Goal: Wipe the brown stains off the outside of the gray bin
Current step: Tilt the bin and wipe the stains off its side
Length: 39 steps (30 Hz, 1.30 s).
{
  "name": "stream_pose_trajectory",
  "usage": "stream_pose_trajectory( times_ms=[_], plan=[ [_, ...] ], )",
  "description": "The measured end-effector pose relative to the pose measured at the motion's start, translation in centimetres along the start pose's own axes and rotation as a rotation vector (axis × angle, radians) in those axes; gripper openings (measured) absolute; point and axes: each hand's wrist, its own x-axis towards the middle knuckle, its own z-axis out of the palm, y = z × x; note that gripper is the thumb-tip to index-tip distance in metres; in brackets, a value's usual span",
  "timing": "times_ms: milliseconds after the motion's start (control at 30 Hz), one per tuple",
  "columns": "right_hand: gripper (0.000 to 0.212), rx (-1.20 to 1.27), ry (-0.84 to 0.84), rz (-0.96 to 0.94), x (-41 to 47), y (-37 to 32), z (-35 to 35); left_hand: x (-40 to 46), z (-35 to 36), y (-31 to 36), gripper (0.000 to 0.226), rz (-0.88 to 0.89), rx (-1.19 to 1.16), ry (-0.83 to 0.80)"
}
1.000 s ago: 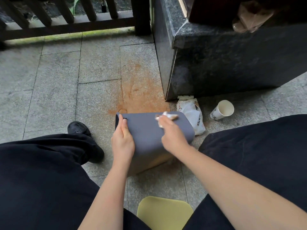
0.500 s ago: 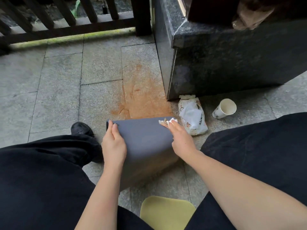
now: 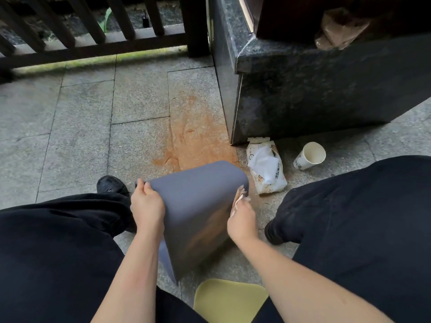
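My left hand (image 3: 147, 203) grips the far corner of the tipped gray bin (image 3: 198, 206) between my hands; my right hand (image 3: 242, 220) pinches a wipe (image 3: 240, 197) against its right side; brown streaks beside it look next.

The wipe (image 3: 240, 198) is mostly hidden between the right hand (image 3: 241, 221) and gray bin (image 3: 198, 206) — bin's opening unseen.

Matt plastic gray bin (image 3: 198, 201), rough stone floor (image 3: 81, 136), polished granite plinth (image 3: 303, 94).
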Motion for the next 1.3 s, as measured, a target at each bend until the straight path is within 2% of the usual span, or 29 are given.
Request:
stream_pose_trajectory(
  times_ms=[167,300,433,567,600,667,733,800,833,900,967,1067,1300],
  plan=[
    [0.019,0.098,0.022,0.158,0.3,0.1,0.3,-0.2,-0.3,0.0,0.059,-0.008,-0.089,-0.052],
    [0.021,0.717,0.121,0.42,2.5,0.0,-3.3,-1.6,0.0,0.6,0.064,0.057,-0.201,-0.135],
    [0.026,1.095,0.197,0.567,3.3,-0.2,-5.9,-3.4,0.1,0.8,0.062,0.195,-0.126,-0.258],
    [0.025,1.58,0.049,0.52,4.0,-1.1,-6.6,-4.1,0.4,0.7,0.049,0.311,-0.042,-0.246],
    [0.023,1.637,0.014,0.473,4.1,-1.3,-6.6,-4.0,0.4,0.6,0.047,0.321,-0.026,-0.233],
    [0.023,1.498,-0.018,0.399,4.0,-1.5,-6.3,-3.8,0.3,0.6,0.045,0.332,-0.011,-0.231],
    [0.026,1.067,0.031,0.249,3.5,-1.2,-5.6,-3.8,0.3,0.6,0.045,0.339,-0.009,-0.245],
    [0.028,0.604,0.1,-0.005,3.1,-0.3,-4.3,-3.9,0.4,0.7,0.045,0.354,-0.022,-0.257],
    [0.037,0.39,0.112,-0.103,3.1,0.0,-3.6,-4.0,0.5,0.7,0.045,0.357,-0.029,-0.263],
    [0.066,0.111,0.108,-0.177,3.4,0.7,-2.7,-4.1,0.6,0.9,0.045,0.347,-0.039,-0.276],
    [0.083,-0.008,0.102,-0.209,3.6,1.1,-2.3,-4.1,0.3,0.8,0.045,0.328,-0.05,-0.296],
    [0.094,-0.078,0.088,-0.236,4.3,1.6,-1.8,-4.5,0.1,0.8,0.044,0.334,-0.054,-0.319],
    [0.09,-0.098,0.05,-0.335,5.1,0.1,-2.5,-5.9,1.4,0.4,0.039,0.463,-0.021,-0.175]
  ],
)
